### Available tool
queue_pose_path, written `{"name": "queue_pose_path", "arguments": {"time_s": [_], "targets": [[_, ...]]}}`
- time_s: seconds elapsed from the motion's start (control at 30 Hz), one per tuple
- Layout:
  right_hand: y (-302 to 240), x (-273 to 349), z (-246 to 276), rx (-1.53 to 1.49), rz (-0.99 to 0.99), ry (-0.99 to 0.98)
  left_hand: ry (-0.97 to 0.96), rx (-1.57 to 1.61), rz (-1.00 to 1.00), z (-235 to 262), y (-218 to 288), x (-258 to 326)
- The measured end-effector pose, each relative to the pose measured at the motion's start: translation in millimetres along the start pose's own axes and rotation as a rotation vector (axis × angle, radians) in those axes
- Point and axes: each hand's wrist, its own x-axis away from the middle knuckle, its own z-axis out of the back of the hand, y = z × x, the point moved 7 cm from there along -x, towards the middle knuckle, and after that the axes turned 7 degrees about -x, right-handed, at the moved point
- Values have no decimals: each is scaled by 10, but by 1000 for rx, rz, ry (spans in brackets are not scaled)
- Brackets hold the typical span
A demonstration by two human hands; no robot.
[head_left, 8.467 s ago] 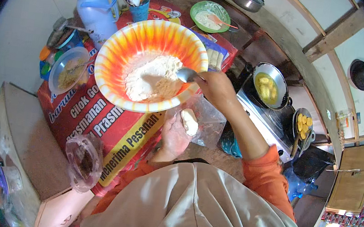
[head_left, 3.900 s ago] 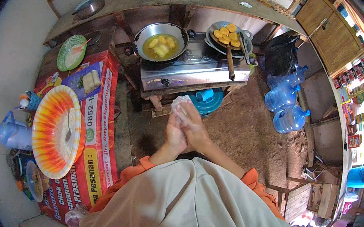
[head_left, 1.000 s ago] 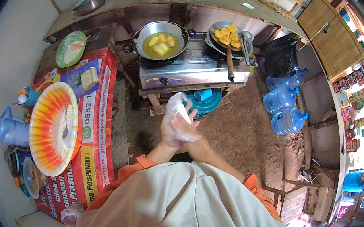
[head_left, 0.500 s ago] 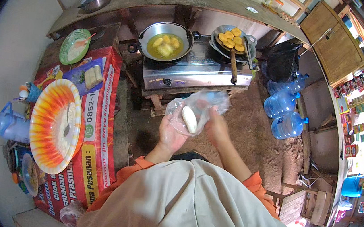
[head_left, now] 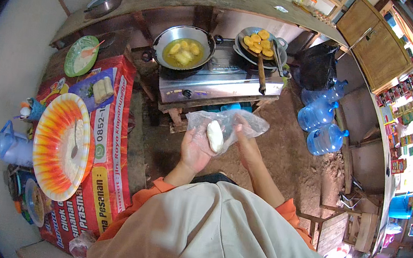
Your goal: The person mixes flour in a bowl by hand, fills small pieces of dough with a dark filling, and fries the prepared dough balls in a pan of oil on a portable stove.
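White dough: an oval lump [head_left: 215,136] lying on clear plastic above the left palm, in front of the stove; I can't tell whether a plastic layer also passes over it.
Plastic bag: I have it [head_left: 252,125] spread between both hands, its loose side out to the right. I take it as a barrier that keeps the soft lump off the skin.
Left hand: palm up [head_left: 193,153], grip spread rather than closed, cradling the lump from below; a flat support probably guards its shape.
Right hand: grip pinched on the bag's loose side [head_left: 246,148], apparently to hold the plastic away from the lump.
Oil pan: it sits [head_left: 161,40] on the left of the stove [head_left: 221,91], yellow pieces [head_left: 188,47] in its oil, within easy reach, I judge.
Golden pieces: heaped [head_left: 259,43] on a wooden-handled turner over the other pan, I'd guess so that oil drips back; the handle [head_left: 261,74] points my way.
Big bowl: orange and white [head_left: 54,127], on the red-covered tabletop [head_left: 115,169] to my left, a spoon [head_left: 75,147] standing ready in its pale flour.
White rolls: side by side [head_left: 103,89] on a purple sheet behind the bowl, likely grouped to stay together.
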Motion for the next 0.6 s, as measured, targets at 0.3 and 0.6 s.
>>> {"name": "queue_pose_path", "arguments": {"time_s": [0.3, 0.6], "targets": [[-21, -6, -174, 15, -162, -270, 20, -2, 77, 34, -69, 55], [93, 85, -256, 436, -23, -441, 1, -31, 37, 78, -58, 65]]}}
